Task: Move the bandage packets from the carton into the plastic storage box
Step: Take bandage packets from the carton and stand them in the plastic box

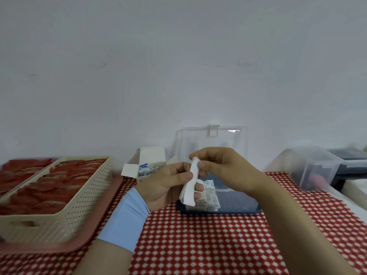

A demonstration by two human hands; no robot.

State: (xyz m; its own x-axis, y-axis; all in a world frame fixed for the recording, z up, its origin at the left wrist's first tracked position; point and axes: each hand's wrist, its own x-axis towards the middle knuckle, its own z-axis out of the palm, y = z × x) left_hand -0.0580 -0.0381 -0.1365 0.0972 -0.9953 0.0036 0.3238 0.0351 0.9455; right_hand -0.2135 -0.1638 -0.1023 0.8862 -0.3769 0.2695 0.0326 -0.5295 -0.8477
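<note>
My left hand [168, 185] grips a stack of white bandage packets [191, 187] above the left end of the plastic storage box [238, 209]. My right hand [220, 167] pinches the top of that stack between thumb and fingers. The box has a blue base, a clear lid [212, 139] standing open against the wall, and rows of packets [208, 201] in its left compartments. The white carton [147, 165] stands open behind my left hand, with more packets showing inside.
A cream perforated basket [79, 205] full of red packets sits on a pink tray [95, 231] at the left. A clear lidded container [315, 167] and a dark device [349, 161] stand at the right. A red checked cloth [198, 245] covers the table.
</note>
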